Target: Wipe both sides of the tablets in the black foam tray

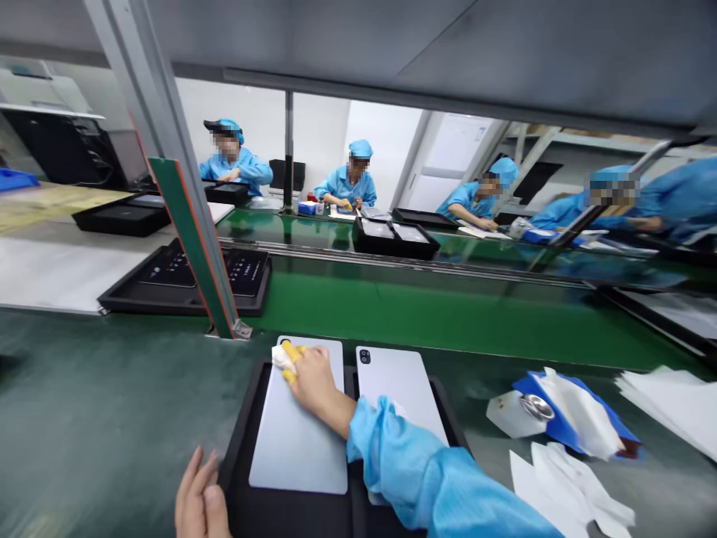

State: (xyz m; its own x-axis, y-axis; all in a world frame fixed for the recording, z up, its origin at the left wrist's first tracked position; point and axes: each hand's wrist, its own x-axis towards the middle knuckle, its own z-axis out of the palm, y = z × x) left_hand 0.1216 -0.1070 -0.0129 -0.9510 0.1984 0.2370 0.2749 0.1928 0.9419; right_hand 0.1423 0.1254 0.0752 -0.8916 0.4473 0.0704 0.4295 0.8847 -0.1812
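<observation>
My right hand (314,377), with yellow finger covers and a blue sleeve, is closed on a crumpled white wipe (281,360). It presses the wipe on the upper end of the left silver tablet (299,448), over the camera corner. A second silver tablet (395,373), back side up, lies to the right, partly under my sleeve. Both rest in a black foam tray (291,515) with two compartments. At the tray's left edge my left hand (202,501) is bare, its fingers stretched out and holding nothing; whether it touches the tray I cannot tell.
Right of the tray are a white pump bottle (515,413), a blue pack of wipes (582,411) and loose white wipes (571,486). A metal post (184,187) rises front left beside another black tray (168,288). Several co-workers in blue sit beyond the green belt (392,299).
</observation>
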